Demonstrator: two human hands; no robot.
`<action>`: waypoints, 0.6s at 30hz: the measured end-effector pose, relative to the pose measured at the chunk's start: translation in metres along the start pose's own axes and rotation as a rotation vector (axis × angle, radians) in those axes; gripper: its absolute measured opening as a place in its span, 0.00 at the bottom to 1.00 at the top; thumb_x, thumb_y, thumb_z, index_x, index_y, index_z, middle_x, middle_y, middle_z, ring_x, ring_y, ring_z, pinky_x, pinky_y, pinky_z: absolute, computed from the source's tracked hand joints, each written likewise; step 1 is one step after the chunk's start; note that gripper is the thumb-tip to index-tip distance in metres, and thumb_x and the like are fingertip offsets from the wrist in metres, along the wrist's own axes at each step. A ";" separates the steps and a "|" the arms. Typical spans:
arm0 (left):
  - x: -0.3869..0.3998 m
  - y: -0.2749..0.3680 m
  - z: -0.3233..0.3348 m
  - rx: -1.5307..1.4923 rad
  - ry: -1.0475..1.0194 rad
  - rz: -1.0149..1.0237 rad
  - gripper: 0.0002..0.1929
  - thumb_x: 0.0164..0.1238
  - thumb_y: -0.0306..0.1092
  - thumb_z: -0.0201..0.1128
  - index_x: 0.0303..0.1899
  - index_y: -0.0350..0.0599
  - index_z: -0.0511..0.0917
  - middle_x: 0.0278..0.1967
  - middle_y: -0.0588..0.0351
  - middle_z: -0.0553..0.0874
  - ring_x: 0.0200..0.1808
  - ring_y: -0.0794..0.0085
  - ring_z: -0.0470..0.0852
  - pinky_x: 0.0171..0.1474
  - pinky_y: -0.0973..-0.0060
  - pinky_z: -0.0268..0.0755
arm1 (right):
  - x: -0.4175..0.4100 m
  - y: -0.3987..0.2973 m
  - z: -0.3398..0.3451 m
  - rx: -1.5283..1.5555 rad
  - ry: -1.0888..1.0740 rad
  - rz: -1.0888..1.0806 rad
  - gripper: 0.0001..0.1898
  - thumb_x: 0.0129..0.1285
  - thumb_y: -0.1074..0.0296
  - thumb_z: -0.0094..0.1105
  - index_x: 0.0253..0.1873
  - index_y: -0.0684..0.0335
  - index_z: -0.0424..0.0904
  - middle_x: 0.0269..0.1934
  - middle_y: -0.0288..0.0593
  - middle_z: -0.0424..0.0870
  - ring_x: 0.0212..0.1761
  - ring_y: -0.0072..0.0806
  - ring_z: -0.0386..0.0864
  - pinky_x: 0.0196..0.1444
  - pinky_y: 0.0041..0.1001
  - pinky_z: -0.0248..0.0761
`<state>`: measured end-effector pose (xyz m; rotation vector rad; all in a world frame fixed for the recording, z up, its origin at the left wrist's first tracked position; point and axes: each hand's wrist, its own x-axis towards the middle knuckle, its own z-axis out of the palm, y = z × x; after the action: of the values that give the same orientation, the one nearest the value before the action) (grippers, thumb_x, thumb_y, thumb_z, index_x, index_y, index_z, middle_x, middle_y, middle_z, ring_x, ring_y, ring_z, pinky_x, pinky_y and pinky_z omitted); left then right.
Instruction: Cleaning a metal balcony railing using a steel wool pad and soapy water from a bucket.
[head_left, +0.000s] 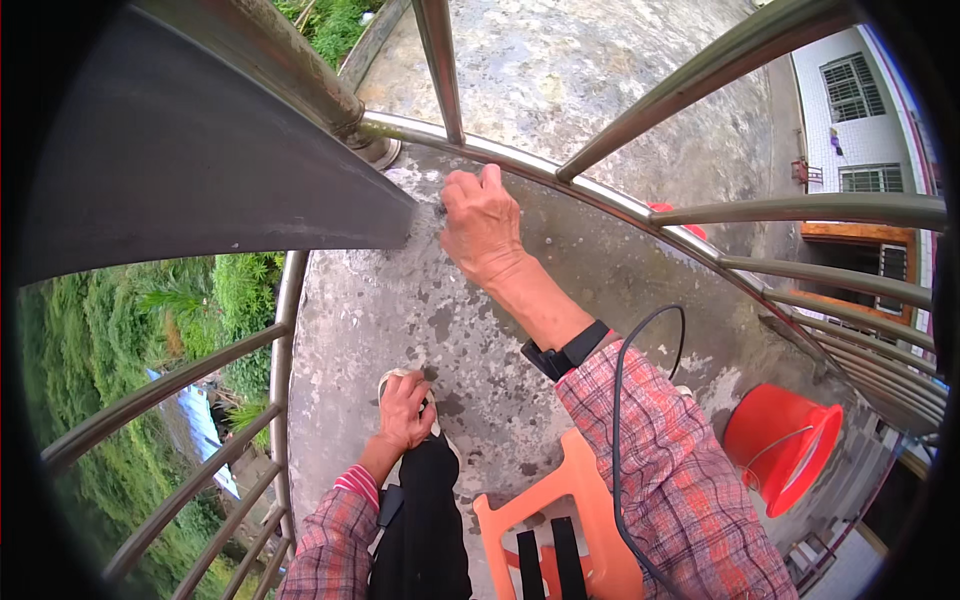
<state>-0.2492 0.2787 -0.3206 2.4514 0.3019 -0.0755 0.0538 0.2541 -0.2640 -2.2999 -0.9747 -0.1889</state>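
Note:
My right hand (482, 223) reaches forward over the stained concrete floor (360, 322), its fingers curled, close to the bottom rail of the metal railing (525, 163). The fingertips are hidden, so whether something small is between them cannot be told. Lower left, my left hand (406, 411) is bent over my shoe (384, 384), near the black trouser leg; its fingers are slightly curved and no held object shows. A black band (566, 351) goes round my right wrist, and a black cable loops over that sleeve.
A dark flat panel (210, 157) juts in from the upper left, beside a thick metal post (322, 90). An orange plastic stool (525, 495) stands by my legs. At the right a red bucket (780, 442) stands near the railing. Greenery lies beyond the left bars.

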 end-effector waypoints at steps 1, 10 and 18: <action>-0.001 0.001 -0.002 0.000 -0.007 -0.007 0.18 0.46 0.34 0.60 0.41 0.39 0.77 0.46 0.46 0.77 0.44 0.50 0.73 0.49 0.59 0.67 | -0.007 -0.003 0.000 0.108 -0.015 -0.026 0.14 0.39 0.75 0.61 0.36 0.65 0.75 0.37 0.48 0.76 0.40 0.45 0.72 0.43 0.37 0.72; 0.003 0.002 0.000 -0.028 0.001 0.019 0.18 0.46 0.33 0.61 0.43 0.39 0.77 0.48 0.47 0.76 0.44 0.51 0.73 0.49 0.60 0.67 | 0.041 -0.008 0.013 0.277 0.144 -0.121 0.14 0.42 0.77 0.58 0.38 0.59 0.76 0.39 0.42 0.81 0.42 0.40 0.78 0.43 0.32 0.74; 0.002 -0.006 -0.004 -0.063 -0.018 0.022 0.18 0.45 0.31 0.61 0.43 0.39 0.77 0.47 0.47 0.76 0.42 0.51 0.73 0.47 0.60 0.68 | 0.128 -0.025 0.047 0.170 -0.090 -0.368 0.08 0.50 0.71 0.56 0.35 0.66 0.76 0.33 0.47 0.80 0.42 0.39 0.77 0.43 0.35 0.73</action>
<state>-0.2488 0.2858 -0.3210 2.3903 0.2650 -0.0772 0.1232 0.3722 -0.2436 -1.9752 -1.4007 -0.1474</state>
